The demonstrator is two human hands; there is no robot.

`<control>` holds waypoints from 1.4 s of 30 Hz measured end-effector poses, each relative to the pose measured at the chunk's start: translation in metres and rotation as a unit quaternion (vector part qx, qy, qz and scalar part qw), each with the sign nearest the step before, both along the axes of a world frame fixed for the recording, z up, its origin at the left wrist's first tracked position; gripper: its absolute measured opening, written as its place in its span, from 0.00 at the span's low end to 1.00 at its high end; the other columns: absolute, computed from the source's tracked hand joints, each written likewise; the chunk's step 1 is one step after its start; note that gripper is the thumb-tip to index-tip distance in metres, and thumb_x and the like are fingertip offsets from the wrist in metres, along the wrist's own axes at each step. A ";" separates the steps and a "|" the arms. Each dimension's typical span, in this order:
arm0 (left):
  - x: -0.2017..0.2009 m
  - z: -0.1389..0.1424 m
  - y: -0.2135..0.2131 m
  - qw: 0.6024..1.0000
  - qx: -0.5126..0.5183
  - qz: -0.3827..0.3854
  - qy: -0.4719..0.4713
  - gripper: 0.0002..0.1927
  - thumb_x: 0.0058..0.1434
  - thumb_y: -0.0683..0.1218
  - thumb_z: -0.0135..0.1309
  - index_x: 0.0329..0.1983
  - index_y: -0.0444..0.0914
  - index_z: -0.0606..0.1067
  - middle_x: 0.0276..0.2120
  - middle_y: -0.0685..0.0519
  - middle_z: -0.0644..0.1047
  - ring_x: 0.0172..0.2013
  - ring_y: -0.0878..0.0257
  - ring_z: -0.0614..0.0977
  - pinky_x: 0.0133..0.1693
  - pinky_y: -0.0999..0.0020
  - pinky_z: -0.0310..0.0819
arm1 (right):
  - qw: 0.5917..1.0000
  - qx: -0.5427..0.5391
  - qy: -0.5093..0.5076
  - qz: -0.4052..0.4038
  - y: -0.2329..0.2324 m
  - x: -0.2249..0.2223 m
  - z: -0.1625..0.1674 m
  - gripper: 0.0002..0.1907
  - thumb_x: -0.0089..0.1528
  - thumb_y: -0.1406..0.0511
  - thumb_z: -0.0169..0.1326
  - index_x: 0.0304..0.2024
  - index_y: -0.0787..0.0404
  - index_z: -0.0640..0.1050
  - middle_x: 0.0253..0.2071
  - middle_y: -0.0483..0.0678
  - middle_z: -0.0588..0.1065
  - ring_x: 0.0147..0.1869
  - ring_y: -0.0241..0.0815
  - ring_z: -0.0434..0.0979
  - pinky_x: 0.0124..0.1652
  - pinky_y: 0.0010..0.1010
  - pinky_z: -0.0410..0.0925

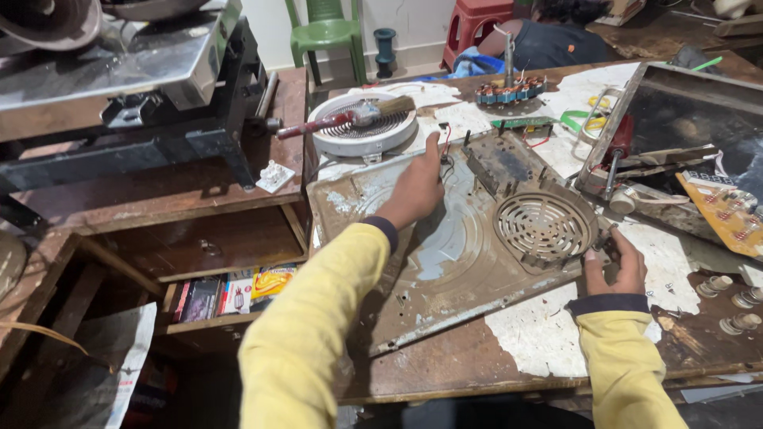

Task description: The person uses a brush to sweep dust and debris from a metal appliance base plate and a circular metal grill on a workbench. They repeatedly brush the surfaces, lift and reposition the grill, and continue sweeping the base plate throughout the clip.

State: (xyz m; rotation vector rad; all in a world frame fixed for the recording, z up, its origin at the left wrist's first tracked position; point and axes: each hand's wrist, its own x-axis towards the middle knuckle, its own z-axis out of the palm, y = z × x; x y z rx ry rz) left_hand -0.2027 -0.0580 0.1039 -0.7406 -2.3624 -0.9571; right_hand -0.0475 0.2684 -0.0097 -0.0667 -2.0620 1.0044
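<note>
Base plate (445, 262) flat on bench, left hand (415, 191) atop, right hand (616, 266) gripping edge

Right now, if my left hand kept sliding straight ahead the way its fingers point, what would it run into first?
Your left hand lies on the worn metal base plate, fingers pointing toward the far edge. Just beyond the fingertips are thin red and black wires; past them, the round white coil disc. Probably the wires first, though depth is hard to judge.

A dusty, stained grey appliance base panel (445, 246), with a round vent grille, is laid flat on the workbench (477, 357).
</note>
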 end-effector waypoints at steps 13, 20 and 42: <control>0.088 -0.038 -0.160 0.971 0.022 0.210 0.113 0.15 0.63 0.41 0.56 0.51 0.37 0.68 0.38 0.38 0.79 0.41 0.37 0.81 0.41 0.48 0.73 | 0.999 0.032 -0.015 -0.035 0.023 -0.019 -0.039 0.28 0.68 0.65 0.60 0.69 0.57 0.71 0.77 0.68 0.53 0.82 0.66 0.49 0.75 0.53 0.52; 0.104 -0.063 -0.172 0.959 0.151 0.191 -0.142 0.34 0.60 0.47 0.60 0.63 0.30 0.58 0.28 0.41 0.79 0.33 0.48 0.84 0.40 0.57 0.76 | 0.999 0.036 -0.012 -0.010 0.043 -0.038 -0.061 0.29 0.68 0.64 0.63 0.69 0.57 0.68 0.78 0.68 0.53 0.85 0.68 0.46 0.77 0.54 0.48; 0.132 -0.097 -0.158 0.950 0.231 0.194 -0.087 0.37 0.62 0.36 0.50 0.71 0.38 0.48 0.39 0.38 0.76 0.41 0.44 0.82 0.47 0.52 0.75 | 0.923 -0.321 -0.034 0.208 0.076 -0.018 -0.062 0.21 0.73 0.68 0.58 0.65 0.63 0.68 0.54 0.49 0.74 0.52 0.32 0.75 0.54 0.22 0.72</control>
